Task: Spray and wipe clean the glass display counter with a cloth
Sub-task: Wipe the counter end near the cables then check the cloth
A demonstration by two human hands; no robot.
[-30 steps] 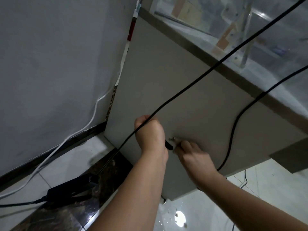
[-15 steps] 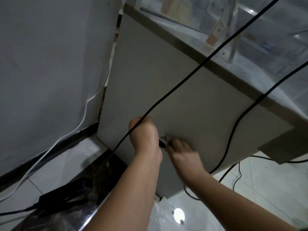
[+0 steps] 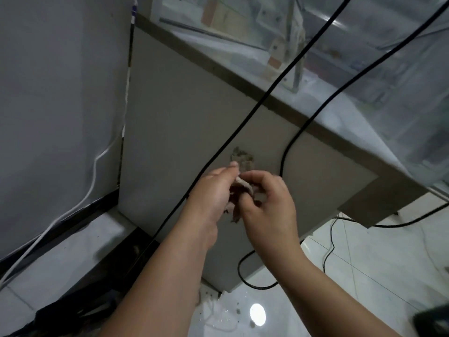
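Both hands meet in front of the grey side panel (image 3: 175, 113) of the glass display counter (image 3: 364, 57). A small crumpled brownish cloth (image 3: 239, 190) sits between them. My left hand (image 3: 213, 190) has its fingers mostly straight against the cloth, and my right hand (image 3: 267, 198) pinches the cloth with curled fingers. A dirty smudge (image 3: 241, 156) marks the panel just above the fingertips. No spray bottle is in view.
Two black cables (image 3: 267, 98) hang diagonally across the panel and loop on the tiled floor (image 3: 364, 263). A white cable (image 3: 92, 181) runs down the grey wall at left. A dark object (image 3: 435, 322) lies at the lower right.
The hands have left the spot low on the panel and come together on the cloth. A smudge now shows on the panel above them. The view has shifted.
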